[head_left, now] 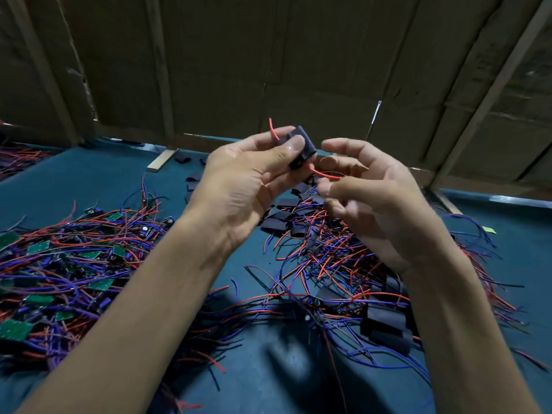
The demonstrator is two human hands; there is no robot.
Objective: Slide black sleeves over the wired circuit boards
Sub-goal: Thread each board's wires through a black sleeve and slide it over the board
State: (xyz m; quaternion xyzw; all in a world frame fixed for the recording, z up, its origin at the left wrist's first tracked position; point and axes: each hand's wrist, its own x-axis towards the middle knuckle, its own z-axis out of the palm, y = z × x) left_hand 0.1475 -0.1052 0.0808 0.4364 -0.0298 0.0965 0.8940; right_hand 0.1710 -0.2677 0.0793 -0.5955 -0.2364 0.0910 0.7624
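Above the middle of the table (89, 180), the left hand (239, 180) pinches a black sleeve (303, 141) between thumb and fingertips, raised probably to steady it. The right hand (367, 189), fingers loosely curled, seems to pinch the red wire (324, 174) leaving the sleeve's near end, just right of the left grip.
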